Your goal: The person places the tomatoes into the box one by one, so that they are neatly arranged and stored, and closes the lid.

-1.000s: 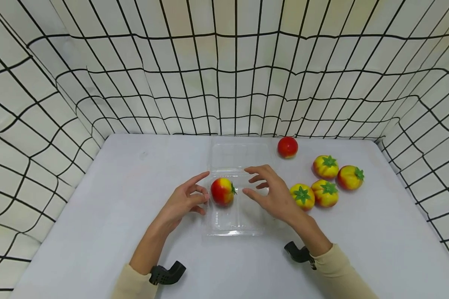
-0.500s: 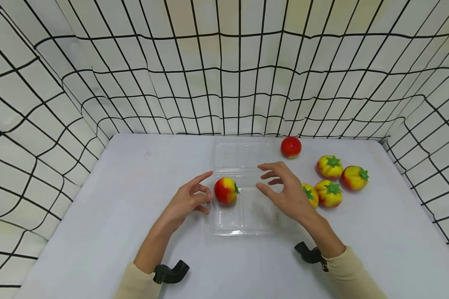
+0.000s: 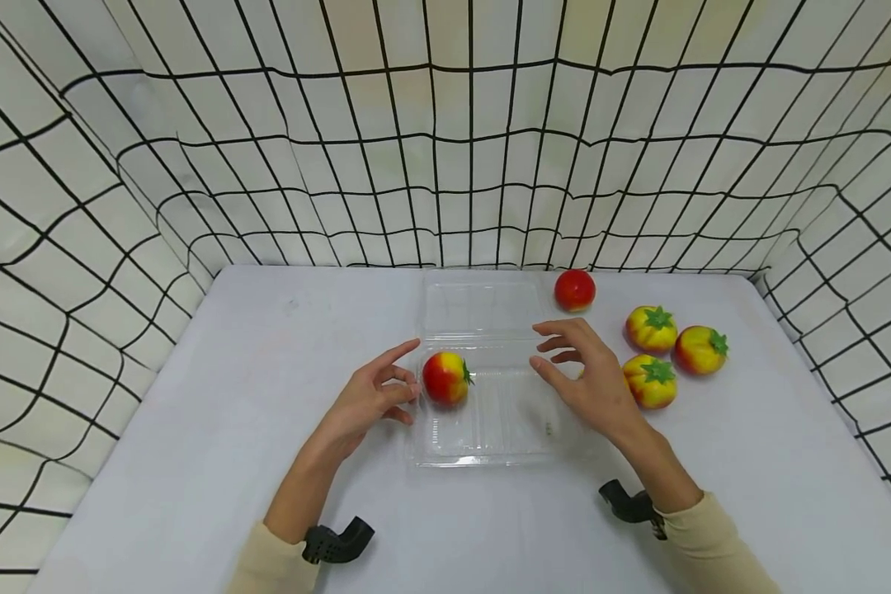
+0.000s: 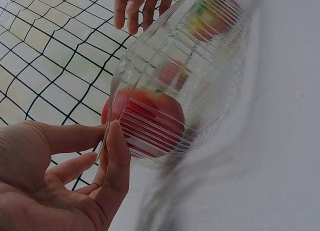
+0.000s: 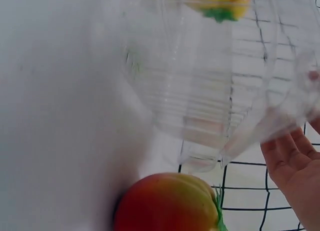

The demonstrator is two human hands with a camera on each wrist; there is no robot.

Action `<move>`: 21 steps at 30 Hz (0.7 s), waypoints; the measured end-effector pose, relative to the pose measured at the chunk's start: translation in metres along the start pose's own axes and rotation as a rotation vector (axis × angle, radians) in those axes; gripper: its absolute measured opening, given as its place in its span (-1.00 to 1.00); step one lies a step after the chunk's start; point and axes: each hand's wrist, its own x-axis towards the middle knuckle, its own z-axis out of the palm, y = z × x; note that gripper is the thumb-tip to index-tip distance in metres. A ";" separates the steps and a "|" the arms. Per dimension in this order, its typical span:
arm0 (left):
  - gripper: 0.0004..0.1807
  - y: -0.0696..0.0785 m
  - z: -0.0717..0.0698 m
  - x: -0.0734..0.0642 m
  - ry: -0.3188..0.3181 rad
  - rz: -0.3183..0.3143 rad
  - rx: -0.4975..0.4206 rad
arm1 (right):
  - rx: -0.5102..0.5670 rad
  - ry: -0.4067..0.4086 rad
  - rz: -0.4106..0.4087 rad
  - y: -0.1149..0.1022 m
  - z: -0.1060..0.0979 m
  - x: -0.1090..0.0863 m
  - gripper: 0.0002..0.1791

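Note:
A red-and-yellow tomato [image 3: 447, 379] with a green calyx sits in the left part of a clear plastic clamshell container [image 3: 483, 459]. Its lid [image 3: 483, 309] lies folded back flat behind it. My left hand [image 3: 367, 403] pinches the container's left rim between thumb and finger, as the left wrist view shows. Over the right side of the container, my right hand [image 3: 590, 375] hovers with loosely bent fingers and nothing in them. Another tomato [image 5: 170, 203] lies outside the container, close below this hand in the right wrist view; the head view almost hides it behind the hand.
Several more red-and-yellow tomatoes [image 3: 650, 381] lie in a group at the right. A red tomato [image 3: 575, 290] sits at the back edge beside the lid. Black wire mesh [image 3: 468, 165] encloses the white table [image 3: 282, 346] at the back and sides.
My right hand has moved right, away from the tomato in the container, and now covers one of the loose tomatoes. My left hand has stayed at the container's left rim.

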 end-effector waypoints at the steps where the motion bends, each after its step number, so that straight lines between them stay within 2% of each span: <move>1: -0.23 0.000 0.000 -0.001 0.002 -0.003 -0.002 | 0.000 -0.001 -0.001 0.001 -0.001 0.000 -0.51; 7: -0.23 0.002 -0.002 -0.002 -0.015 0.002 -0.002 | -0.015 0.012 0.033 0.007 -0.008 -0.001 -0.53; 14: -0.23 0.003 -0.004 -0.003 -0.005 0.004 0.011 | -0.024 0.021 0.051 0.014 -0.014 -0.007 -0.55; 21: -0.24 0.002 0.000 -0.002 -0.013 0.005 0.003 | -0.011 0.011 0.087 0.022 -0.028 -0.014 -0.55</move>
